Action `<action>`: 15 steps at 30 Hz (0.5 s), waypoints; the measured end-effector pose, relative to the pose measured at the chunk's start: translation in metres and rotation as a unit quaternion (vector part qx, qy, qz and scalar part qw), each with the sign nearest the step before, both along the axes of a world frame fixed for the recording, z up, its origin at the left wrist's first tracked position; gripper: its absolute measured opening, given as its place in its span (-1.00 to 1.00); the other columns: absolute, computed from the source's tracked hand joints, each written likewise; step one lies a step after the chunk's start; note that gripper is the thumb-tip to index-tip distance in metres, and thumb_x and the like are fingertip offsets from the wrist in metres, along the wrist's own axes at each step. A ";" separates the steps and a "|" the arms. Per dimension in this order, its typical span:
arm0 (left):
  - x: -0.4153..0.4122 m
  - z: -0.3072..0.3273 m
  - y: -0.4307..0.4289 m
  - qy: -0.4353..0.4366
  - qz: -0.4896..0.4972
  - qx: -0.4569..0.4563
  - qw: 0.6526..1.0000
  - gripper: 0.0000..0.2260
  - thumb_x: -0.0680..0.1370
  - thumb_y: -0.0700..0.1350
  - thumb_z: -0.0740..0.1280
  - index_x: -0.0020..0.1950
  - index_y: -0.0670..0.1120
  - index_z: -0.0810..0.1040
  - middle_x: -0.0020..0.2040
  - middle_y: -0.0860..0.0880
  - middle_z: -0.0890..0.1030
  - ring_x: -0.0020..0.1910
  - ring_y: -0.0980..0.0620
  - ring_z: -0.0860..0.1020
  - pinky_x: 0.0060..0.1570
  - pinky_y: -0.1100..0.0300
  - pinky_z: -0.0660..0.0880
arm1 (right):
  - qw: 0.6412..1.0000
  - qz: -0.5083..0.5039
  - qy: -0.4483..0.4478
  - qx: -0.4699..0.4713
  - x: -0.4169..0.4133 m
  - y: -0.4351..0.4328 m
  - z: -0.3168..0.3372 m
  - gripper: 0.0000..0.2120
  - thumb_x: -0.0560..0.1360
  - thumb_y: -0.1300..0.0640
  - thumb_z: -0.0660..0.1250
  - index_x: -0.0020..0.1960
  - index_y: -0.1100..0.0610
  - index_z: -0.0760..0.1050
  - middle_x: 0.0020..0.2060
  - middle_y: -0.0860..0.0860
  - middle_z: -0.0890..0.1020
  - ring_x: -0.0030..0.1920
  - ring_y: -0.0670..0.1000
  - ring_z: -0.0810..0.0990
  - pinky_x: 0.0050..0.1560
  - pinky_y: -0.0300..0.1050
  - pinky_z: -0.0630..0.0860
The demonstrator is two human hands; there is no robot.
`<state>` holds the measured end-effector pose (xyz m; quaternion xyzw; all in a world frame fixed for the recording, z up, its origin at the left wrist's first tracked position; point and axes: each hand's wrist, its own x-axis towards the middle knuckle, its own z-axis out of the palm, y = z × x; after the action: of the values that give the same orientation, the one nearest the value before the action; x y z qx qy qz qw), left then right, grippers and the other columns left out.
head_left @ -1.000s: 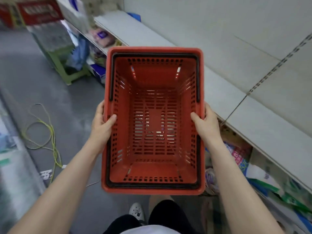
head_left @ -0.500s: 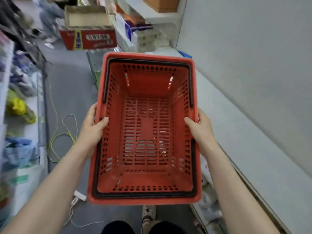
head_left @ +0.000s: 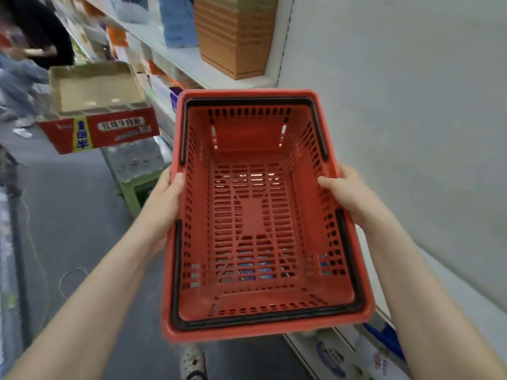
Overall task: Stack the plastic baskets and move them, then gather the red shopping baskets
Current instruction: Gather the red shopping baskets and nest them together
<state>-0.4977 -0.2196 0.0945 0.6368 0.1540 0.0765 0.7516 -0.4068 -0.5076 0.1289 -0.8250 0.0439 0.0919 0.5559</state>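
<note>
An empty red shopping basket (head_left: pixel 277 133) with slotted walls and black folded handles fills the middle of the view, held level in front of me above the aisle floor. My left hand (head_left: pixel 164 198) grips its left rim, thumb over the edge. On the right rim, my right hand (head_left: pixel 348 196) holds on the same way. A stack of tan plastic baskets (head_left: pixel 233 34) stands on the upper shelf ahead.
A white shelf unit (head_left: pixel 411 133) runs along my right, with packaged goods on its lowest level. A red cardboard box (head_left: pixel 96 111) sits on shrink-wrapped bottles on a green stool ahead left. A person in dark clothes (head_left: pixel 35 31) stands at the far left. Yellow cable lies on the grey floor.
The view has lifted and moved forward along the aisle with the basket still held in both hands. The upper shelf, the tan baskets and the red box have come closer.
</note>
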 end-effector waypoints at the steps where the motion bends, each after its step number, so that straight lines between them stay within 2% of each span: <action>1: 0.019 0.002 0.007 -0.001 -0.017 0.003 1.000 -0.67 0.69 -0.03 0.06 0.45 0.00 0.34 -0.02 -0.02 0.63 -0.30 0.18 0.67 -0.38 0.24 0.59 | 1.000 -0.008 0.000 -0.004 0.013 0.005 0.006 -0.79 0.57 0.30 0.22 -0.01 0.01 0.51 -0.08 0.12 0.68 -0.25 0.02 0.68 -0.13 -0.01 0.65; 3: 0.057 0.006 0.018 -0.005 -0.054 0.017 0.998 -0.67 0.69 -0.04 0.05 0.45 0.03 0.33 -0.02 0.00 0.64 -0.28 0.20 0.67 -0.37 0.26 0.59 | 1.000 -0.024 0.000 -0.018 0.041 0.009 0.014 -0.80 0.57 0.30 0.23 0.09 0.07 0.52 -0.06 0.14 0.68 -0.25 0.04 0.68 -0.15 -0.01 0.65; 6: 0.111 0.010 0.027 -0.004 -0.106 0.006 0.994 -0.71 0.69 -0.08 0.05 0.39 0.10 0.38 0.00 0.00 0.66 -0.23 0.17 0.67 -0.29 0.22 0.61 | 0.997 -0.047 0.024 -0.060 0.086 0.007 0.027 -0.76 0.57 0.27 0.26 0.21 0.10 0.49 -0.04 0.16 0.68 -0.16 0.14 0.69 -0.08 0.08 0.66; 8: 0.145 0.010 0.027 0.000 -0.135 0.015 0.991 -0.74 0.69 -0.09 0.08 0.28 0.16 0.45 -0.03 0.03 0.67 -0.22 0.16 0.66 -0.26 0.19 0.57 | 0.995 -0.051 0.058 -0.064 0.116 0.003 0.034 -0.77 0.58 0.27 0.25 0.22 0.12 0.47 -0.09 0.16 0.67 -0.24 0.12 0.68 -0.20 0.03 0.67; 10: 0.172 0.008 0.023 0.006 -0.157 0.029 0.987 -0.76 0.68 -0.08 0.10 0.23 0.20 0.45 -0.12 0.10 0.67 -0.24 0.16 0.64 -0.33 0.22 0.52 | 0.994 -0.039 0.076 -0.072 0.149 0.000 0.038 -0.79 0.60 0.30 0.21 0.19 0.12 0.46 -0.17 0.14 0.65 -0.40 0.03 0.67 -0.38 -0.07 0.66; 13: 0.206 -0.006 0.019 0.017 -0.173 0.029 0.984 -0.67 0.67 -0.06 0.13 0.44 0.11 0.33 -0.16 0.16 0.69 -0.28 0.24 0.65 -0.36 0.35 0.52 | 0.988 -0.014 0.095 -0.118 0.199 -0.003 0.039 -0.80 0.60 0.33 0.19 0.16 0.13 0.47 -0.21 0.16 0.63 -0.51 -0.02 0.65 -0.49 -0.07 0.62; 15: 0.221 -0.012 0.016 0.029 -0.184 0.026 0.982 -0.62 0.67 -0.04 0.16 0.49 0.13 0.25 -0.14 0.13 0.72 -0.23 0.19 0.68 -0.35 0.30 0.55 | 0.983 0.001 0.116 -0.143 0.228 -0.005 0.038 -0.82 0.61 0.34 0.18 0.13 0.13 0.46 -0.21 0.15 0.62 -0.52 -0.02 0.64 -0.51 -0.08 0.61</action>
<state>-0.2768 -0.2031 0.0829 0.6753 0.0532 -0.0776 0.7315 -0.1790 -0.5131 0.1666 -0.8797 0.1194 0.1804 0.4235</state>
